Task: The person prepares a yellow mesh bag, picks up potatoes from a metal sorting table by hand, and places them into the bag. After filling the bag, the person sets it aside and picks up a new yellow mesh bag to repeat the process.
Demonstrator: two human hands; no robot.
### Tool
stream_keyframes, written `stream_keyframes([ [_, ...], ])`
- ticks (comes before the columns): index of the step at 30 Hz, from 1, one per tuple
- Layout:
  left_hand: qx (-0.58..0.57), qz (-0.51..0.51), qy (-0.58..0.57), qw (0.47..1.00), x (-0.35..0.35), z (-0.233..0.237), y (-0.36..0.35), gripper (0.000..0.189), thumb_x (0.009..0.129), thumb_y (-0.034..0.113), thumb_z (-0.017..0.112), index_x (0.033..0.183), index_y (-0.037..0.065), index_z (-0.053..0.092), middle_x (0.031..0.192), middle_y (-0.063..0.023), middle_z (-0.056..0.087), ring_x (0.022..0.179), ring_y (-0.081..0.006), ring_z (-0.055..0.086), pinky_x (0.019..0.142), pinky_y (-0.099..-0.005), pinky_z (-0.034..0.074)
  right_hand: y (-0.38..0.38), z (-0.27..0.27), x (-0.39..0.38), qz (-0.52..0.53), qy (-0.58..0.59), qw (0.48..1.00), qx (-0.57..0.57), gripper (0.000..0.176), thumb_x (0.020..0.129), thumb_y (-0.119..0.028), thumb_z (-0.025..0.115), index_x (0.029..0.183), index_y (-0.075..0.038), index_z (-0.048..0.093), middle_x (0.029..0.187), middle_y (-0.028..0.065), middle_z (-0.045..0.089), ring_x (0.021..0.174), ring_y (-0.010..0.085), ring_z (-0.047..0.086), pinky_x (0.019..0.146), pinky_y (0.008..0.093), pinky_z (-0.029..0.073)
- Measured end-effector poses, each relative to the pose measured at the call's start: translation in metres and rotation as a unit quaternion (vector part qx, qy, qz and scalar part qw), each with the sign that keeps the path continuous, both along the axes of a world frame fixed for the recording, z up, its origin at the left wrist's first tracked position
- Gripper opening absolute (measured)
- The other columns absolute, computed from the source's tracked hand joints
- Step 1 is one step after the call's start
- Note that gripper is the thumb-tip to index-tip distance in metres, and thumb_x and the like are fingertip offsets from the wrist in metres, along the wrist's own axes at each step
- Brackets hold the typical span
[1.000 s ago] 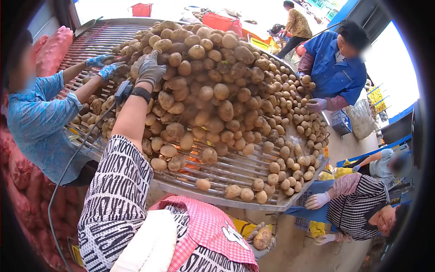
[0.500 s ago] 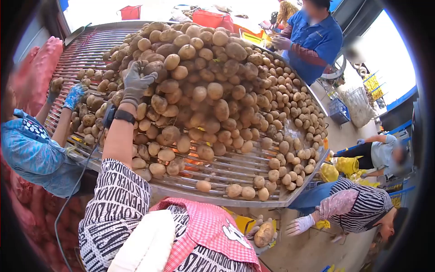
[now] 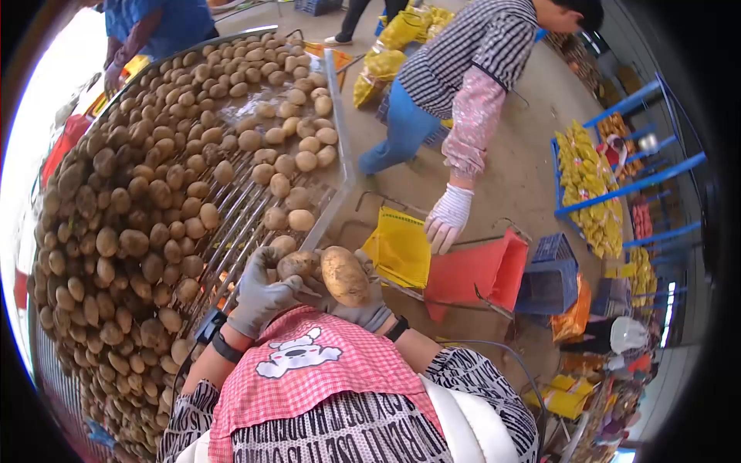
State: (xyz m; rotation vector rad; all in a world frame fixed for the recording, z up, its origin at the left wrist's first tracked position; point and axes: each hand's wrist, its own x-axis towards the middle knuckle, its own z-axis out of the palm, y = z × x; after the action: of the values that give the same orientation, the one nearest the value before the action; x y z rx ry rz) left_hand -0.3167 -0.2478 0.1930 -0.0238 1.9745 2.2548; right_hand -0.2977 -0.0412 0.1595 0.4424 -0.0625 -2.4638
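Note:
In the head view both of my hands wear grey gloves and are close together in front of my chest, at the table's near edge. The fingers of my left hand point(image 3: 265, 296) are curled round a dirty brown potato point(image 3: 298, 265). Beside it, a larger, paler potato point(image 3: 345, 276) with dirt patches rests in my right hand point(image 3: 370, 312), which is partly hidden behind it. The two potatoes are almost touching. Past my left hand, many loose potatoes point(image 3: 133, 243) are heaped on a slatted metal table point(image 3: 248, 185).
A yellow bag point(image 3: 399, 247) and a red bag point(image 3: 482, 266) hang open on frames to the right. Blue crates point(image 3: 549, 285) stand beyond them. A co-worker in a striped top point(image 3: 482, 46) stands near the table corner; another in blue point(image 3: 162, 27) is across the table.
My left hand has come back from the heap with a potato and now sits beside my right hand. The view has swung right. The striped-top co-worker now appears nearer the table corner.

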Motion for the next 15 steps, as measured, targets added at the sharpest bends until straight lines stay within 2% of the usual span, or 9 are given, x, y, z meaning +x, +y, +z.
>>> stream_keyframes([
  [1,-0.095,-0.031,0.041,0.994,0.0,-0.016,0.015,0.051,0.075,0.024,0.083,0.11,0.0,0.056,0.101,-0.0092,0.061,0.098,-0.0158,0.058,0.086,-0.0294,0.048,0.007,-0.001,0.005,-0.032,0.001,0.999,-0.005,0.069,0.09,-0.057,0.053,0.135,-0.005,0.055,0.133,0.0183,0.06,0.127,0.0372,0.052,0.111,0.058,0.036],
  [2,-0.236,-0.084,0.035,0.968,0.0,-0.008,0.031,0.052,0.073,0.028,0.084,0.107,-0.001,0.058,0.103,-0.0145,0.062,0.099,-0.0248,0.06,0.093,-0.0382,0.047,0.018,-0.007,0.009,-0.073,0.001,0.997,-0.016,0.067,0.09,-0.056,0.054,0.135,-0.006,0.056,0.132,0.0167,0.061,0.126,0.0355,0.053,0.109,0.0586,0.038],
  [5,-0.346,-0.271,0.128,0.889,-0.005,-0.01,0.052,0.053,0.074,0.027,0.083,0.113,0.001,0.058,0.118,-0.0139,0.06,0.106,-0.0271,0.059,0.092,-0.0397,0.047,0.038,-0.013,0.035,-0.179,-0.026,0.983,-0.021,0.061,0.093,-0.052,0.054,0.134,-0.008,0.056,0.133,0.0127,0.061,0.127,0.0312,0.054,0.102,0.0587,0.046],
  [7,-0.339,-0.314,0.169,0.871,-0.008,-0.001,0.066,0.051,0.074,0.029,0.083,0.112,0.002,0.061,0.119,-0.0146,0.06,0.11,-0.0297,0.057,0.096,-0.0425,0.044,0.06,-0.009,0.051,-0.259,-0.043,0.964,0.047,0.061,0.093,-0.052,0.053,0.135,-0.008,0.056,0.136,0.0099,0.06,0.13,0.0311,0.052,0.104,0.0581,0.044],
  [9,-0.308,-0.361,0.259,0.841,-0.018,0.008,0.093,0.048,0.073,0.033,0.082,0.109,0.006,0.066,0.122,-0.0159,0.061,0.117,-0.0348,0.054,0.105,-0.048,0.037,0.087,-0.013,0.076,-0.303,0.006,0.953,0.026,0.059,0.094,-0.049,0.052,0.135,-0.007,0.056,0.139,0.008,0.058,0.132,0.0296,0.05,0.107,0.0569,0.042],
  [10,-0.246,-0.376,0.215,0.867,-0.022,-0.001,0.102,0.042,0.075,0.026,0.08,0.111,0.006,0.067,0.125,-0.0166,0.059,0.119,-0.0349,0.053,0.105,-0.0459,0.039,0.1,-0.035,0.092,-0.373,-0.055,0.925,-0.041,0.056,0.094,-0.048,0.051,0.134,-0.009,0.057,0.139,0.0087,0.058,0.131,0.0299,0.05,0.108,0.0586,0.04],
  [11,-0.204,-0.371,0.189,0.886,-0.024,-0.012,0.11,0.034,0.083,0.016,0.075,0.115,0.006,0.066,0.124,-0.0128,0.06,0.115,-0.0263,0.056,0.101,-0.0383,0.044,0.111,-0.046,0.105,-0.435,-0.109,0.887,-0.112,0.054,0.094,-0.047,0.049,0.133,-0.01,0.057,0.139,0.0093,0.057,0.131,0.0302,0.051,0.108,0.0602,0.039],
  [13,-0.021,-0.333,-0.094,0.938,-0.028,-0.008,0.127,0.026,0.091,0.008,0.067,0.117,0.004,0.064,0.118,-0.0063,0.062,0.107,-0.0149,0.058,0.094,-0.0306,0.047,0.13,-0.023,0.122,-0.492,-0.011,0.868,-0.067,0.056,0.091,-0.05,0.048,0.131,-0.013,0.058,0.139,0.015,0.056,0.129,0.0359,0.05,0.108,0.0645,0.037],
  [15,-0.006,-0.332,-0.123,0.935,-0.039,-0.008,0.133,0.023,0.097,0.008,0.06,0.119,0.003,0.063,0.111,-0.0009,0.064,0.1,-0.0074,0.058,0.088,-0.0254,0.048,0.159,0.005,0.131,-0.481,-0.048,0.868,0.108,0.059,0.087,-0.056,0.049,0.129,-0.015,0.059,0.138,0.0192,0.054,0.126,0.0429,0.05,0.105,0.0683,0.037],
])
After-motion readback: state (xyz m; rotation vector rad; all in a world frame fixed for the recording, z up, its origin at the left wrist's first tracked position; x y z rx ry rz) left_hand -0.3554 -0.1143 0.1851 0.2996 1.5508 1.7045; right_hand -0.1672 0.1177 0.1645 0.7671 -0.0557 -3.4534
